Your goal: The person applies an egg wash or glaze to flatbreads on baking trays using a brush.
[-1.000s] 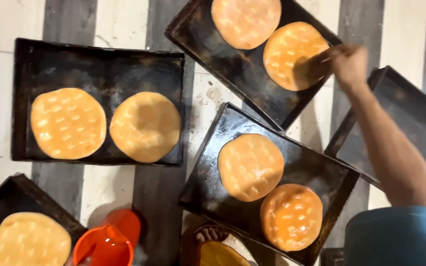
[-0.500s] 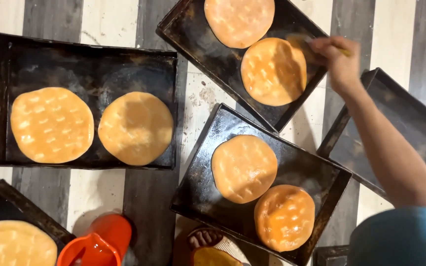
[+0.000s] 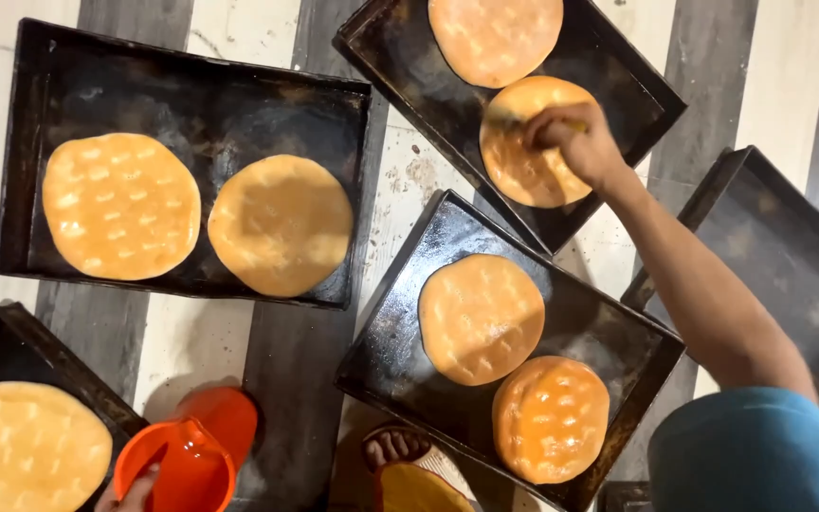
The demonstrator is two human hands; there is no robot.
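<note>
Head view looked straight down at a striped floor (image 3: 182, 351) with black baking trays on it. The right hand (image 3: 575, 142) was closed around a thin stick-like tool, maybe a brush (image 3: 575, 124), and it rested on a round flat dough (image 3: 528, 142) in the top tray (image 3: 637, 76). That tray held one more round dough (image 3: 495, 38) above it. The left hand (image 3: 130, 493) was at the bottom edge, with its fingers on the rim of an orange cup (image 3: 177, 465); how tightly it held could not be told. What was in the cup could not be told either.

The big left tray (image 3: 191, 95) held two doughs side by side, one bumpy (image 3: 120, 206) and one smoother (image 3: 280, 225). The middle tray (image 3: 609, 332) held two more, a pale one (image 3: 481, 320) and a shiny dimpled one (image 3: 550, 419). The corner tray (image 3: 11, 351) at the bottom left held one dough (image 3: 30, 448). The right tray (image 3: 789, 256) sat partly under the arm. A foot in a sandal (image 3: 395, 446) showed near the bottom.
</note>
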